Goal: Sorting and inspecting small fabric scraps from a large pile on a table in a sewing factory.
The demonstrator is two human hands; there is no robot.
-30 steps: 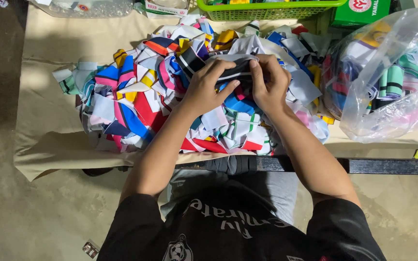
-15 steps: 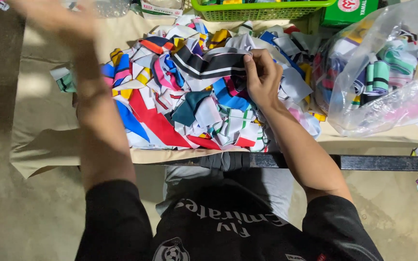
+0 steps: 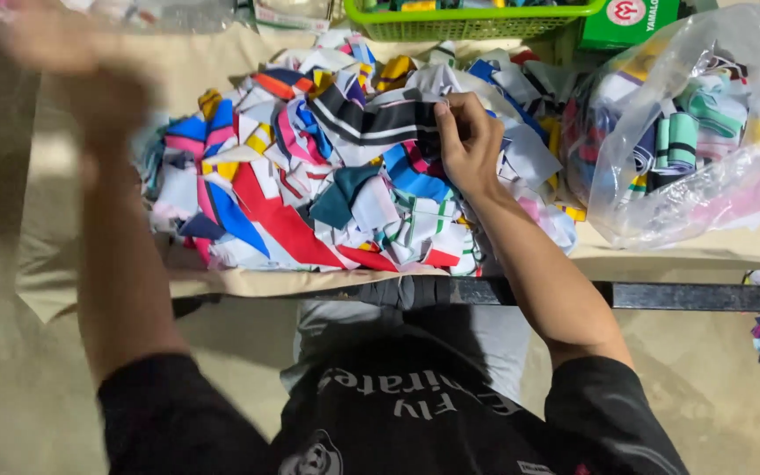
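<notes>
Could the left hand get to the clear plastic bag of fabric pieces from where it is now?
Probably not easily: the left hand is raised, blurred, at the far left, and the scrap pile and right hand lie between it and the plastic bag.

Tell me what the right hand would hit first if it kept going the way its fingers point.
The right hand, pinching the black striped cloth, points up and left. It would probably meet more of the heap of cloth scraps first; depth is hard to judge.

A green carton [image 3: 631,22] with a round red-and-white label sits at the top right edge, beside a green mesh basket [image 3: 468,22]. Below it bulges a clear plastic bag [image 3: 688,132], apparently stuffed with coloured fabric pieces
</notes>
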